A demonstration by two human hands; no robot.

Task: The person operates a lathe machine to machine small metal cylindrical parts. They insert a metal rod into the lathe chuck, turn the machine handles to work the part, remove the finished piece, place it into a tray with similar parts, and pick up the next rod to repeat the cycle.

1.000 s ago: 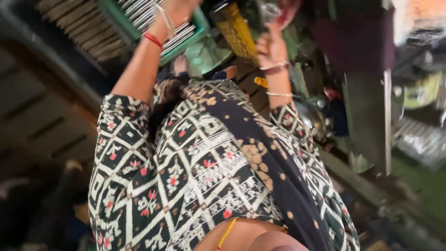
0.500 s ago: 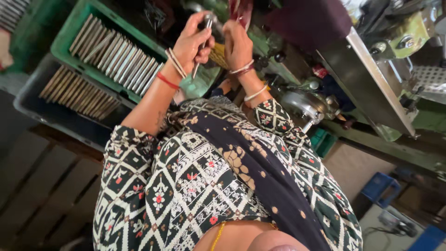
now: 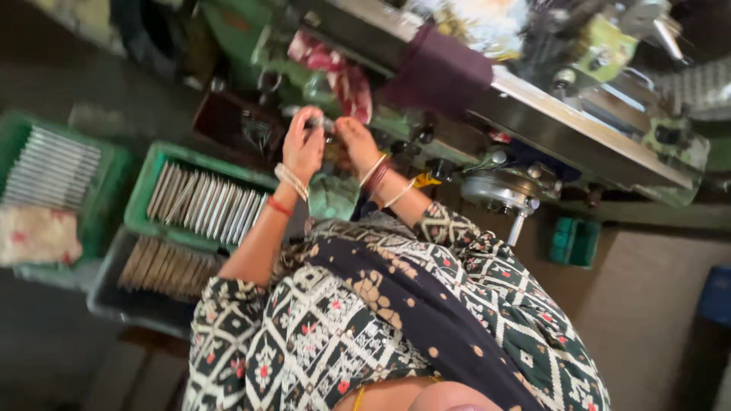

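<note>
My left hand (image 3: 303,146), with bangles and a red band at the wrist, is raised in front of me with its fingers closed on a small grey metal part (image 3: 320,122). My right hand (image 3: 355,140), also wearing bangles, meets it from the right and pinches the same part. Both hands are close to the green machine body (image 3: 304,80), just below a red and white cloth (image 3: 344,78). My patterned dark green and white sleeves fill the lower part of the view.
A green crate (image 3: 148,190) of upright metal strips stands left of my left arm, and a grey crate (image 3: 106,293) of brownish strips lies below it. Another green crate (image 3: 114,171) sits far left. A steel machine bed (image 3: 586,148), maroon cloth (image 3: 438,72) and small green box (image 3: 575,240) are to the right.
The view has swung, so the crates now sit lower left and the machine upper right. My hands stay together on the small part, now close to the machine body.
</note>
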